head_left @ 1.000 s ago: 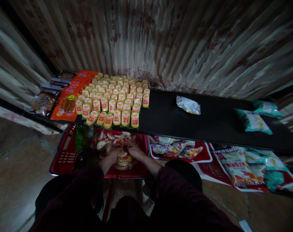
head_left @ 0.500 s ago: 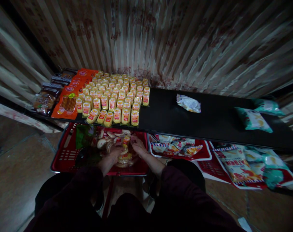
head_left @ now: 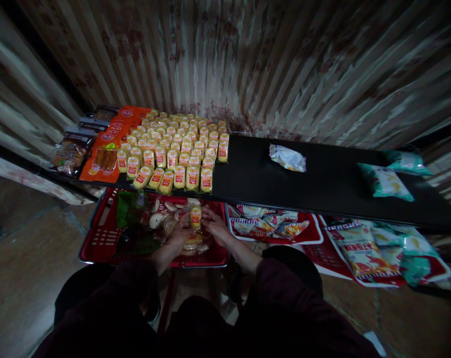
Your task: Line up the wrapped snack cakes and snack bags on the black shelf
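Note:
Between my two hands, over the red basket (head_left: 110, 251), a small wrapped cake (head_left: 195, 217) stands with its yellow top and red-and-white label facing me. My left hand (head_left: 179, 234) has its fingers closed at the cake's lower left side. On the other side, my right hand (head_left: 215, 226) pinches the wrapper near its right edge. Beneath and beside the hands lie more wrapped cakes (head_left: 191, 243), several pale round wrapped pieces (head_left: 157, 220) and a green packet (head_left: 127, 209). My fingertips are partly hidden in the dim light.
On the black shelf (head_left: 248, 174) stand rows of the same wrapped cakes (head_left: 173, 149), an orange packet (head_left: 108, 149) and brown bags (head_left: 71, 151). A white packet (head_left: 288, 158) and green bags (head_left: 387, 181) lie to the right. Snack baskets (head_left: 315, 234) sit below the shelf edge.
The wrapped cake between my hands has come up slightly and its label now shows more plainly. My right hand has shifted slightly. The whole view has moved a little.

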Tool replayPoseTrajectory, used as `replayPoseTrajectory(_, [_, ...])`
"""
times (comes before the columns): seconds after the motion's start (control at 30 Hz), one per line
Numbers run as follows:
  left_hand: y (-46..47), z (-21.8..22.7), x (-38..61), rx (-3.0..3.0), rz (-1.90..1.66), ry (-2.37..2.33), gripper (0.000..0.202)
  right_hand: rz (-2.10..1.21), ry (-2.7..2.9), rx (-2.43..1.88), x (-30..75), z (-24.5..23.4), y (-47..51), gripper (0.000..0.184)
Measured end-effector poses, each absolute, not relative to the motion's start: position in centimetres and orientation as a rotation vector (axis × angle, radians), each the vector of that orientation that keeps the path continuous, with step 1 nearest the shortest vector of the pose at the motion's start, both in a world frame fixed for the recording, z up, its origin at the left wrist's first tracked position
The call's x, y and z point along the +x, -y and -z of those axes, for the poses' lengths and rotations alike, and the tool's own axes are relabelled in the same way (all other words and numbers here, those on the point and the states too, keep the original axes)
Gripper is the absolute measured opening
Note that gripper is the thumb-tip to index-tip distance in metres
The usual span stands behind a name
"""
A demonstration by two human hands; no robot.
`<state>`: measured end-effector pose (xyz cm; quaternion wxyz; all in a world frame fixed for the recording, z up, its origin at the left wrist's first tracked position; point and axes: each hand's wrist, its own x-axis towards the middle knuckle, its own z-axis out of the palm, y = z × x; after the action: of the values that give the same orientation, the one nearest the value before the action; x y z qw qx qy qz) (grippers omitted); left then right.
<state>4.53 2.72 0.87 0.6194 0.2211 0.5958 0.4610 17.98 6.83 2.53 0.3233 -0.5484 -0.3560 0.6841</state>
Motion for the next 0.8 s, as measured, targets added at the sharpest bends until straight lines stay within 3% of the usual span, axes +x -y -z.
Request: replayPoseTrajectory(0.8, [-1.9, -3.7, 4.4, 0.629, -1.008, -1.433, 0.066, -1.826, 1.025, -1.258, 18.0, -2.7, -5.8, 0.056])
